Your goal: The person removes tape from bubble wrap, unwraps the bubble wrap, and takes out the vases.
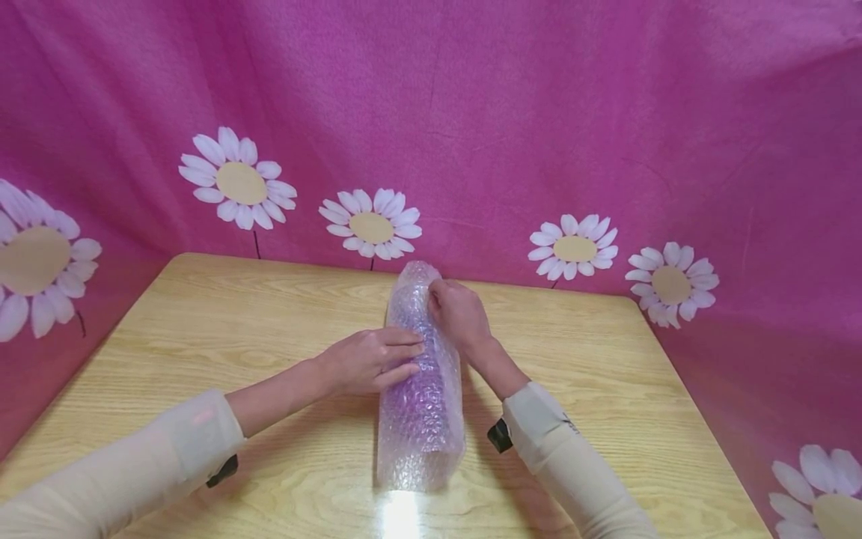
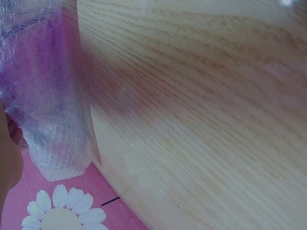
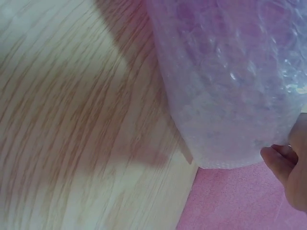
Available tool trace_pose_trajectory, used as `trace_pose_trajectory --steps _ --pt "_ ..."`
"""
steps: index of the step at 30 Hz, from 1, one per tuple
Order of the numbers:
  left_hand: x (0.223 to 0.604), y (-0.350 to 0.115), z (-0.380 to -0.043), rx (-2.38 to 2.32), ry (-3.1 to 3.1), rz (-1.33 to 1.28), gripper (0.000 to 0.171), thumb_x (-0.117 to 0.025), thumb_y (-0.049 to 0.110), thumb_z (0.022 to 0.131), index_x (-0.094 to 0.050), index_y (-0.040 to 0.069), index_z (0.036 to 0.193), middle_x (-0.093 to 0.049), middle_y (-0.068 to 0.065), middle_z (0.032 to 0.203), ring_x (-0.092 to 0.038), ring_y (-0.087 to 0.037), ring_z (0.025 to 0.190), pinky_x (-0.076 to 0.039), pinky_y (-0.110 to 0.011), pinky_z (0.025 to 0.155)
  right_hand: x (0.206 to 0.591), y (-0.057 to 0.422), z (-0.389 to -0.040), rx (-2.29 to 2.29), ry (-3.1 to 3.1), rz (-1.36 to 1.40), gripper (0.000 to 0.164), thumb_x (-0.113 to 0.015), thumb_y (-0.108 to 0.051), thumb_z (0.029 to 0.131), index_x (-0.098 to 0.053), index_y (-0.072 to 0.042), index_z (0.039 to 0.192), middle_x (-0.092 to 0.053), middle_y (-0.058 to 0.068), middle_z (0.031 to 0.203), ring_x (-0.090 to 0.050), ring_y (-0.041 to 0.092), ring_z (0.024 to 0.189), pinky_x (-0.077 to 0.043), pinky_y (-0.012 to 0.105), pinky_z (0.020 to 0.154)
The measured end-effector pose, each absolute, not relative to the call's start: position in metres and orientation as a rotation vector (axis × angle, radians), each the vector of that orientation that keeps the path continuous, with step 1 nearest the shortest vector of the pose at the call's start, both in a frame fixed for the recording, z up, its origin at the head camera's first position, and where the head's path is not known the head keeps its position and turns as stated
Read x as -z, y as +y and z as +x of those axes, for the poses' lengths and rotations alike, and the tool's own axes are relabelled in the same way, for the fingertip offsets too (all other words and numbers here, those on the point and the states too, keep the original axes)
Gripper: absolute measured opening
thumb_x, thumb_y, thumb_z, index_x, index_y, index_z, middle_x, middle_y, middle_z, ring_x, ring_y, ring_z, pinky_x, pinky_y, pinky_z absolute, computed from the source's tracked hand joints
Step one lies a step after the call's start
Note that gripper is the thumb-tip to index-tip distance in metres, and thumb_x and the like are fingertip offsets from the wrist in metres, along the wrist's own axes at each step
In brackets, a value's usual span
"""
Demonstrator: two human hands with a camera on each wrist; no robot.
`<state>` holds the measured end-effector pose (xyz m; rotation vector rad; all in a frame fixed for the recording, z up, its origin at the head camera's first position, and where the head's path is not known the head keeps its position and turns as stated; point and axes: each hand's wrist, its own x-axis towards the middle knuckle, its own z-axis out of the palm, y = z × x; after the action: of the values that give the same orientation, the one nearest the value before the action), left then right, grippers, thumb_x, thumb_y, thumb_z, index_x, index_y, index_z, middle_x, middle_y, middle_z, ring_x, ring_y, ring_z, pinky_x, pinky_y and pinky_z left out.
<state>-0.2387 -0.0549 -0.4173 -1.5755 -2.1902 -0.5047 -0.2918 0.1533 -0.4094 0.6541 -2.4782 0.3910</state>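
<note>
A long bundle of clear bubble wrap [image 1: 420, 404] lies lengthwise on the wooden table, its far end near the back edge. Something purple shows through the plastic; its kind cannot be made out. My left hand [image 1: 369, 361] rests on the middle of the bundle from the left, fingers extended across the top. Toward the far end, my right hand [image 1: 461, 314] pinches the wrap between thumb and curled fingers. The right wrist view shows those fingers [image 3: 278, 163] at the wrap's edge. In the left wrist view the wrapped bundle [image 2: 43, 86] fills the left side, with part of a hand beside it.
The pale wooden table [image 1: 269, 314] extends on both sides of the bundle. A pink curtain [image 1: 471, 112] printed with white daisies surrounds its back and sides. Light glares off the tabletop near the bundle's near end.
</note>
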Motion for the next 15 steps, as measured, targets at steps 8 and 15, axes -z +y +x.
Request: trace_pose_trajectory --steps 8,15 --pt "0.4180 -0.0549 -0.2394 0.510 -2.168 -1.571 0.036 -0.069 0.026 0.092 -0.073 0.002 0.119 -0.069 -0.013 0.122 -0.062 -0.024 0.118 -0.048 -0.035 0.102 0.4057 0.1541 -0.2922 -0.406 -2.486 0.635 0.007 -0.065 0.000 0.087 -0.067 -0.004 0.081 -0.063 0.009 0.071 -0.061 0.027 0.063 -0.054 0.041 0.058" --pt "0.4179 -0.0553 -0.2387 0.506 -2.186 -1.568 0.036 -0.069 0.026 0.092 -0.073 0.002 0.119 -0.069 -0.012 0.123 -0.062 -0.024 0.118 -0.049 -0.036 0.101 0.4055 0.1586 -0.2916 -0.433 -2.508 0.583 0.007 -0.064 -0.001 0.088 -0.067 -0.003 0.082 -0.060 0.009 0.070 -0.059 0.027 0.062 -0.054 0.042 0.058"
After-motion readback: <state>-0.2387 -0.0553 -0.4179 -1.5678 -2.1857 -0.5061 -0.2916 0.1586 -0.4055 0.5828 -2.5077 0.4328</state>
